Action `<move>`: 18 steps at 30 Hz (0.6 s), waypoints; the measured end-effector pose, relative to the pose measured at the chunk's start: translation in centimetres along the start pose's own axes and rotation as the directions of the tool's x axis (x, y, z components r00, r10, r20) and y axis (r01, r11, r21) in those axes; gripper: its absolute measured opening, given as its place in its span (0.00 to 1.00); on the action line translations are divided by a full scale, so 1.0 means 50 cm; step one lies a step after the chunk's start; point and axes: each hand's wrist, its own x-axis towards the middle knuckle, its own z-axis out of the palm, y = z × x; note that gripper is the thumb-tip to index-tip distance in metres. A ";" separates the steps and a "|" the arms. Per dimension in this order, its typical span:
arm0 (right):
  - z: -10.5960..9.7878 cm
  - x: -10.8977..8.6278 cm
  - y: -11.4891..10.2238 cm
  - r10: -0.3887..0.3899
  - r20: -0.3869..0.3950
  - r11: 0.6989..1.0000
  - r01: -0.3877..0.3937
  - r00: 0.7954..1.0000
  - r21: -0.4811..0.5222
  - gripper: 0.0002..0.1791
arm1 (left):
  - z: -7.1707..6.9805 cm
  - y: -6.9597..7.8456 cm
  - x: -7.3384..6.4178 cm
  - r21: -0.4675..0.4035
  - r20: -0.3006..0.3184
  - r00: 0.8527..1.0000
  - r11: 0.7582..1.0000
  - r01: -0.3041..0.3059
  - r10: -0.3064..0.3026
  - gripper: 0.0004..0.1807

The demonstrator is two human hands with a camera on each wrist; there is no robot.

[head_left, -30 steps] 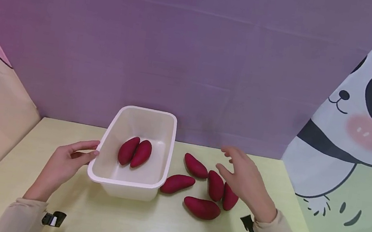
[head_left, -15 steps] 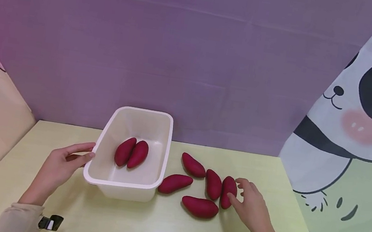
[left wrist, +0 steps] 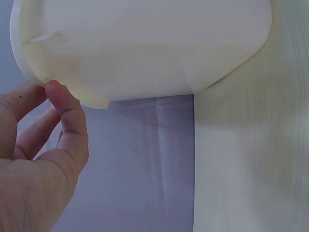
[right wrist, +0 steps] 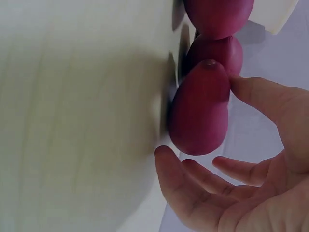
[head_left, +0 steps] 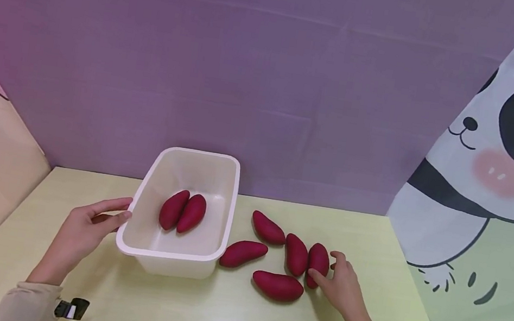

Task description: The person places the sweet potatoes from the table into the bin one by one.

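In the head view, the step in hand seems to be taking hold of the dark red, smooth, elongated tuber (head_left: 319, 258) at the right end of a group of five on the pale wooden table (head_left: 195, 316). The right hand (head_left: 342, 289) is around its right side, half open. The left hand (head_left: 85, 225) is at the left rim of the white plastic rectangular bin (head_left: 170, 254), in which two similar red tubers (head_left: 192, 214) lie side by side.

In the left wrist view, thumb and finger pinch the bin's rim.

In the right wrist view, the thumb appears to touch the tuber, while the other fingers are curved but apart from it, so the grip is not yet made. The next move probably calls for closing these fingers without pushing the neighbouring tuber.
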 end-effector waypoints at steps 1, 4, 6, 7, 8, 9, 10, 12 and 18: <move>0.001 0.001 0.001 0.006 0.003 1.000 -0.006 1.000 0.013 0.39 | 0.001 -0.001 0.001 -0.004 0.002 1.000 1.000 0.001 -0.001 0.30; 0.003 0.004 0.004 0.013 0.008 0.999 -0.013 1.000 0.047 0.40 | 0.002 -0.002 0.001 -0.005 -0.003 1.000 1.000 -0.009 0.009 0.30; 0.003 0.006 0.005 0.017 0.011 0.998 -0.017 1.000 0.065 0.39 | 0.002 -0.002 0.001 -0.004 -0.005 1.000 1.000 -0.013 0.013 0.30; 0.003 0.007 0.006 0.018 0.010 0.997 -0.018 1.000 0.070 0.38 | 0.002 -0.003 0.001 -0.003 -0.006 1.000 1.000 -0.015 0.015 0.30; 0.003 0.008 0.008 0.020 0.009 0.997 -0.021 1.000 0.071 0.37 | 0.002 -0.002 0.001 -0.004 -0.007 1.000 1.000 -0.016 0.016 0.30; 0.003 0.008 0.009 0.022 0.009 0.997 -0.023 1.000 0.075 0.36 | 0.002 -0.001 0.001 -0.006 -0.006 1.000 1.000 -0.012 0.012 0.30; 0.002 0.008 0.010 0.024 0.009 0.997 -0.025 1.000 0.078 0.35 | 0.002 -0.002 0.002 -0.009 -0.006 1.000 1.000 -0.009 0.009 0.30; 0.001 0.008 0.014 0.034 0.009 0.996 -0.034 0.999 0.085 0.33 | 0.002 -0.003 0.003 -0.017 -0.005 1.000 1.000 -0.004 0.004 0.29; -0.002 0.007 0.025 0.040 -0.003 0.993 -0.039 0.999 0.111 0.27 | 0.002 -0.005 0.004 -0.028 0.001 1.000 1.000 -0.001 0.001 0.30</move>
